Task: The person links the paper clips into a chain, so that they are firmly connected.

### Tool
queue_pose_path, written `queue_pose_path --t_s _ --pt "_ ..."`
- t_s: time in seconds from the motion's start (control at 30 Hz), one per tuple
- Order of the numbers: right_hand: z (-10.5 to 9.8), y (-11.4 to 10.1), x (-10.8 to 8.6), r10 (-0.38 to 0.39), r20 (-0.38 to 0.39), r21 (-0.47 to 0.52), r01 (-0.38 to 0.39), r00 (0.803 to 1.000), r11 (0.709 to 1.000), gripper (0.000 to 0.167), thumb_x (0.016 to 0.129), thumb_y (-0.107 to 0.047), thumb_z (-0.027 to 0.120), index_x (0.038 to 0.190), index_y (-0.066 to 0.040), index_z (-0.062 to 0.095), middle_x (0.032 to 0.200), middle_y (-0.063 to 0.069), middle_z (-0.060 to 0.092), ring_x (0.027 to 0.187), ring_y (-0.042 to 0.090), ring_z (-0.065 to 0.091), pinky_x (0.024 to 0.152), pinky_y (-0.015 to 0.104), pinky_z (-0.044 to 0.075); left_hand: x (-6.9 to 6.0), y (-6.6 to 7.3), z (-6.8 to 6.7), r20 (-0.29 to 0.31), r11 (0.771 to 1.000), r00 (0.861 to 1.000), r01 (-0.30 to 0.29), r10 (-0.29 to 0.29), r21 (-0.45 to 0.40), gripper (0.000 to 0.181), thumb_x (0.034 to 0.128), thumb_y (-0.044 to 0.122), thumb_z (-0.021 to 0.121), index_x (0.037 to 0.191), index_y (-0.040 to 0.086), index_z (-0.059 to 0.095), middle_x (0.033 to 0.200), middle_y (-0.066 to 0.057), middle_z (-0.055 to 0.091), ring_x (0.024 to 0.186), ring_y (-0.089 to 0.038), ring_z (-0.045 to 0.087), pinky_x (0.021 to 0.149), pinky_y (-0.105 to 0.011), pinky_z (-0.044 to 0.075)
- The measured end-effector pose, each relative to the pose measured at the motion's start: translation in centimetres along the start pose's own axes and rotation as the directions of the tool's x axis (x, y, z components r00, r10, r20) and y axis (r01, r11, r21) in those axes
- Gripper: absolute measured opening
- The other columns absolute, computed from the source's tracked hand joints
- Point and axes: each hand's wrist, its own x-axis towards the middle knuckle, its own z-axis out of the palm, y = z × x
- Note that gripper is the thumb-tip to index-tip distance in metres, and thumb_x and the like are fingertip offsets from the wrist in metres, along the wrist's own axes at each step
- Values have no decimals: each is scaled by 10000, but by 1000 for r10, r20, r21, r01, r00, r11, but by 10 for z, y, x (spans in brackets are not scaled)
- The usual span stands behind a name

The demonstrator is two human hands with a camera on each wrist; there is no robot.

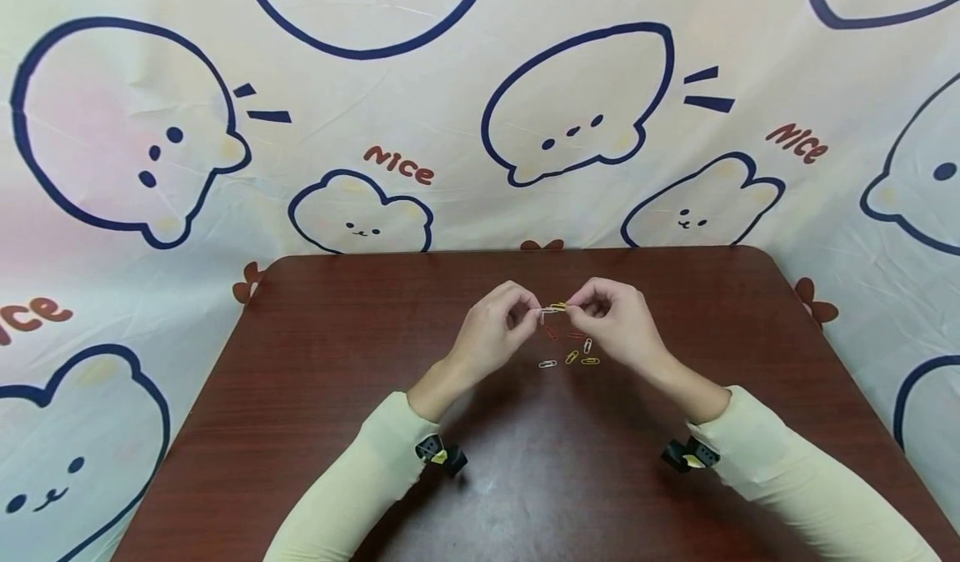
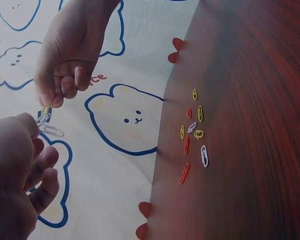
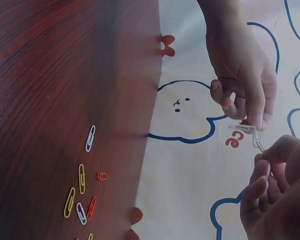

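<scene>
Above the far part of the table, my left hand [image 1: 491, 328] pinches a white paper clip [image 3: 257, 136] between thumb and fingertip. A second white paper clip [image 2: 52, 131] hangs at those same fingertips, sticking out sideways. Facing it, my right hand [image 1: 618, 320] pinches a yellow paper clip [image 3: 261, 147] by its end. The yellow clip meets the first white clip between the two hands; whether their wires are fully hooked I cannot tell. Fingertips hide part of each held clip.
Several loose clips lie on the brown table [image 1: 360, 337] below the hands, among them a white clip [image 1: 547, 364], a yellow clip [image 1: 590, 361] and a red clip [image 2: 184, 173]. Behind the table's far edge hangs a printed cloth [image 1: 450, 112].
</scene>
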Motion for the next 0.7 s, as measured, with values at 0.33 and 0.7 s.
queue_pose_path --t_s 0.33,0.7 --pt "-3 4 1 30 12 36 -30 999 999 81 879 23 737 877 -58 733 756 68 698 629 144 589 561 208 477 -2 -2 -3 13 999 1000 26 -26 33 42 952 105 712 962 99 672 884 22 582 740 -105 546 656 -218 492" --pt "-3 2 2 47 38 58 -50 998 997 43 885 6 742 914 -26 732 786 98 708 639 136 593 560 208 476 -6 -6 4 64 997 998 11 -16 78 57 936 92 731 964 106 684 874 13 589 721 -122 543 624 -223 460"
